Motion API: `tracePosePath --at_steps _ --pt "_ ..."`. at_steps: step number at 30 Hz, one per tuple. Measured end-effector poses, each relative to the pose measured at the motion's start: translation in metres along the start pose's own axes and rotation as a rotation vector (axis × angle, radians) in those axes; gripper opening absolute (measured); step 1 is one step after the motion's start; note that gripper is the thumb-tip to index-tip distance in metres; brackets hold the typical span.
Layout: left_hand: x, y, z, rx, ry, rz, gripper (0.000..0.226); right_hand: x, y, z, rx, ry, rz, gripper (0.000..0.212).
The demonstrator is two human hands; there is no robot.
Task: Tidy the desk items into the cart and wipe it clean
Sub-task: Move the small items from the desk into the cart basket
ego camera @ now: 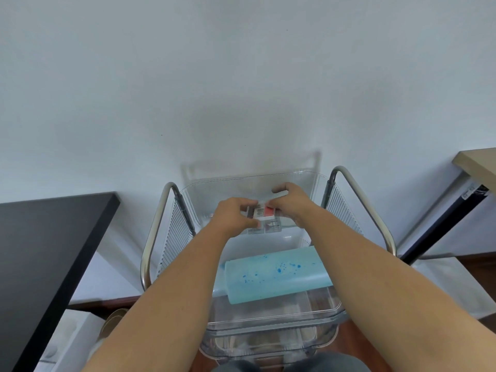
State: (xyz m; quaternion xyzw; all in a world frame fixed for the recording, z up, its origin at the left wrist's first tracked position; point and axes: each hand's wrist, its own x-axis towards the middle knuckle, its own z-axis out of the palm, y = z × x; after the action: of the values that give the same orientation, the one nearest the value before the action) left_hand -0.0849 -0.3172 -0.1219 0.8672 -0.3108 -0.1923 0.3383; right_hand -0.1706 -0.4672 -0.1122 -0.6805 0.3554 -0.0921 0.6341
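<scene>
Nearest the camera, the clear plastic top bin point(271, 322) of the cart point(150, 237) shows its front rim, with further clear trays stacked under it. Just behind that rim a pale blue bottle point(276, 272), flecked with darker blue, lies on its side across the bin floor. Past it, both forearms reach into the bin's far half. The left hand point(232, 217) and the right hand point(290, 204) hold a small red-and-white box point(264, 212) between them, fingers curled on its two ends; a faint reflection of it shows just below, so it looks low over the bin floor, though whether it touches cannot be told. Chrome handles and ribbed side panels flank the bin. A black worktop point(45, 237) stands to the left and a light wood worktop corner point(475, 159) to the far right, against a plain white wall.

The tidying step appears to be in hand: setting the box into the cart. Next, the box probably needs lowering flat, clear of the bottle, before both hands let go; wiping seems not yet begun.
</scene>
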Motion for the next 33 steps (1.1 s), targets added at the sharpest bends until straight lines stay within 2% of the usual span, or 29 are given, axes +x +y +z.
tracePosePath --at_steps 3,8,18,31,33 --pt "0.002 0.001 0.008 -0.061 0.032 -0.06 0.05 0.001 0.003 -0.003 -0.054 0.114 -0.016 0.03" --pt "0.0 0.007 0.018 0.046 0.078 -0.039 0.051 0.003 0.009 0.0 -0.286 0.175 -0.103 0.018" --pt "-0.005 0.012 0.029 0.284 0.107 0.086 0.044 0.005 0.013 0.002 -0.401 0.148 -0.12 0.028" --pt "-0.003 0.007 0.029 0.444 0.132 0.075 0.046 0.005 0.014 -0.001 -0.527 0.089 -0.118 0.025" --pt "-0.003 0.006 0.029 0.456 0.127 0.071 0.048 0.004 0.013 -0.001 -0.564 0.036 -0.131 0.032"
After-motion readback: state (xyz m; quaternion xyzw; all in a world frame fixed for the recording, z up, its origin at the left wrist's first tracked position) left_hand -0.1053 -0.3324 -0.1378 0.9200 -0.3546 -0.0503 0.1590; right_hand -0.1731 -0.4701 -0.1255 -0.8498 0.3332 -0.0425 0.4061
